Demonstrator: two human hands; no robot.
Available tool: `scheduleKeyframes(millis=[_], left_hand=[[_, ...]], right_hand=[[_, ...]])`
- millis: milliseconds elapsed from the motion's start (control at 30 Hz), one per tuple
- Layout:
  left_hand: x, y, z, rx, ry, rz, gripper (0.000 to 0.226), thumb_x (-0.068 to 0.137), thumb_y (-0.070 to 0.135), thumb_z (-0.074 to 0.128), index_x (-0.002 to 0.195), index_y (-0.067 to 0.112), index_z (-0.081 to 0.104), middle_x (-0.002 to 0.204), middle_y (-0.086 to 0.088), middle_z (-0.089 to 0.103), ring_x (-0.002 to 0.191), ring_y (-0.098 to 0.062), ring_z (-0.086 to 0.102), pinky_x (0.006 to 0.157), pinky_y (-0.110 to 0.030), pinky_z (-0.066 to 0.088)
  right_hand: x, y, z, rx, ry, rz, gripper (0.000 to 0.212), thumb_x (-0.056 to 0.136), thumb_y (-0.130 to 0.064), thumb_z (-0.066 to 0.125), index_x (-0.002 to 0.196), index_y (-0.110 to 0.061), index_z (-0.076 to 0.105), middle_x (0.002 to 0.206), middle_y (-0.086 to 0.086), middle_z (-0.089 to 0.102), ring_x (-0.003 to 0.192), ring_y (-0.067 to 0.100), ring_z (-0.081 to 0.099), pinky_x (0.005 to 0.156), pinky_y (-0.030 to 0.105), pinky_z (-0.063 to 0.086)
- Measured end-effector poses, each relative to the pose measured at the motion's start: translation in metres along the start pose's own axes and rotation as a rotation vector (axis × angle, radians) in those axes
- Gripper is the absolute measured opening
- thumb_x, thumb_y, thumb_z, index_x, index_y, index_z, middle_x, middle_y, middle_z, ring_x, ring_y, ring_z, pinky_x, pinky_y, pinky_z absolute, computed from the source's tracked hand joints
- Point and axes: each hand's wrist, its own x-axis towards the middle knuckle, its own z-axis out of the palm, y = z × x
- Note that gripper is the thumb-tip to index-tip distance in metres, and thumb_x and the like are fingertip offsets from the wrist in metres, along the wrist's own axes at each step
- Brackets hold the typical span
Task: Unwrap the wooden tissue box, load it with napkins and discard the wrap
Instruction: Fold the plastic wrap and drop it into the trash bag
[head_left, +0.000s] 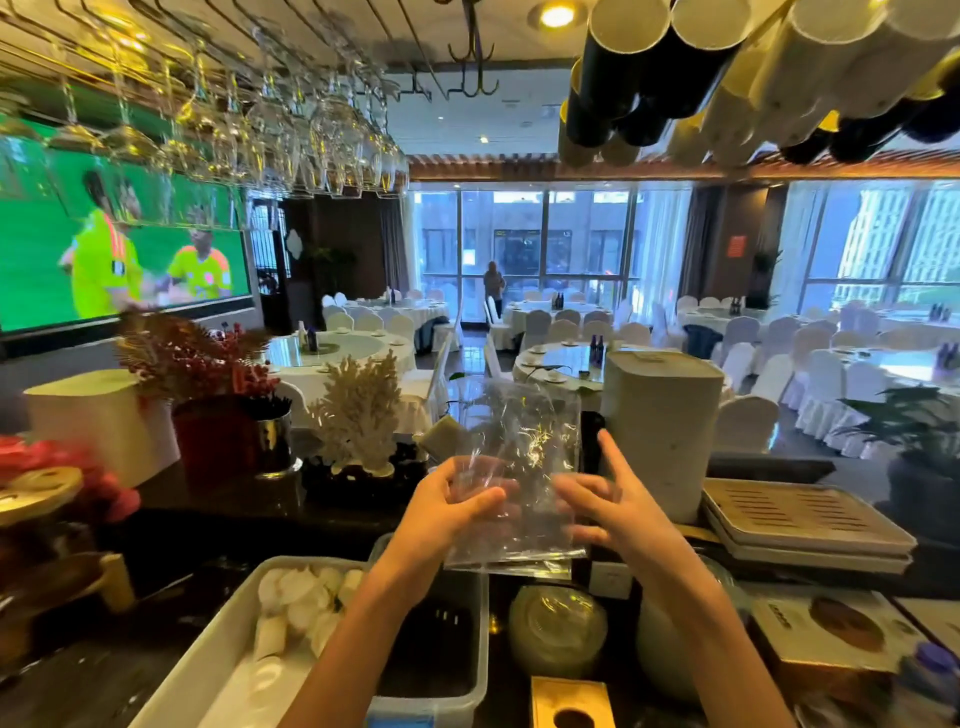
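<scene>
I hold a clear plastic wrap (524, 447) up in front of me with both hands, above the bar counter. My left hand (447, 506) pinches its lower left part. My right hand (608, 499) grips its lower right part, with the index finger stretched upward. The wrap hangs flat and crinkled, with nothing inside it. The wooden tissue box (571, 704) stands at the bottom edge of the view, its top showing a round opening. Folded white napkins (301, 603) lie in a white bin (218, 644) at the lower left.
A tall grey-white canister (662, 431) stands just right of the wrap, beside stacked trays (800, 519). A coral ornament (358, 415) and a red flower pot (213, 431) sit on the counter to the left. Wine glasses (311, 140) hang overhead. A printed box (831, 629) lies at the lower right.
</scene>
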Motion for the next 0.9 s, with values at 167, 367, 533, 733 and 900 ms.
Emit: scheduleKeyframes(millis=[167, 367, 533, 733, 900], left_hand=[[-0.001, 0.000, -0.018, -0.036, -0.154, -0.108, 0.036, 0.094, 0.029, 0.060, 0.124, 0.010, 0.061, 0.119, -0.018, 0.070, 0.108, -0.036, 0.068, 0.091, -0.044, 0.057], [-0.005, -0.005, -0.018, 0.084, -0.027, -0.049, 0.035, 0.084, 0.023, 0.071, 0.117, 0.012, 0.068, 0.106, -0.015, 0.075, 0.095, -0.024, 0.072, 0.082, -0.033, 0.059], [-0.010, -0.013, -0.012, 0.000, -0.085, 0.020, 0.040, 0.083, 0.016, 0.071, 0.122, 0.019, 0.067, 0.114, -0.011, 0.073, 0.093, -0.016, 0.071, 0.075, -0.022, 0.057], [-0.017, -0.022, -0.002, -0.281, -0.081, 0.083, 0.031, 0.083, -0.005, 0.064, 0.109, 0.007, 0.072, 0.115, -0.011, 0.072, 0.096, -0.021, 0.069, 0.078, -0.028, 0.059], [-0.032, -0.025, 0.007, -0.266, -0.095, 0.115, 0.034, 0.075, -0.006, 0.051, 0.061, 0.018, 0.071, 0.108, 0.000, 0.070, 0.106, -0.021, 0.063, 0.078, -0.033, 0.056]], right_hand=[[-0.005, 0.010, -0.014, 0.074, -0.003, 0.058, 0.075, 0.067, -0.029, 0.080, 0.137, -0.020, 0.053, 0.102, 0.007, 0.075, 0.096, 0.027, 0.070, 0.087, 0.045, 0.056], [-0.018, 0.005, -0.024, 0.097, -0.074, 0.127, 0.050, 0.075, -0.019, 0.075, 0.124, -0.023, 0.063, 0.101, 0.012, 0.073, 0.092, 0.024, 0.066, 0.066, 0.025, 0.058], [-0.028, 0.007, -0.030, 0.129, -0.115, 0.104, 0.051, 0.073, -0.019, 0.073, 0.123, -0.030, 0.066, 0.111, 0.016, 0.069, 0.099, 0.026, 0.068, 0.078, 0.034, 0.056], [-0.044, 0.011, -0.026, 0.299, -0.107, -0.087, 0.019, 0.070, -0.021, 0.079, 0.090, -0.019, 0.080, 0.086, 0.003, 0.077, 0.080, 0.015, 0.074, 0.066, 0.026, 0.061], [-0.059, 0.010, -0.021, 0.377, -0.069, -0.030, 0.051, 0.094, 0.005, 0.039, 0.069, -0.020, 0.076, 0.088, 0.004, 0.071, 0.086, 0.023, 0.069, 0.063, 0.032, 0.061]])
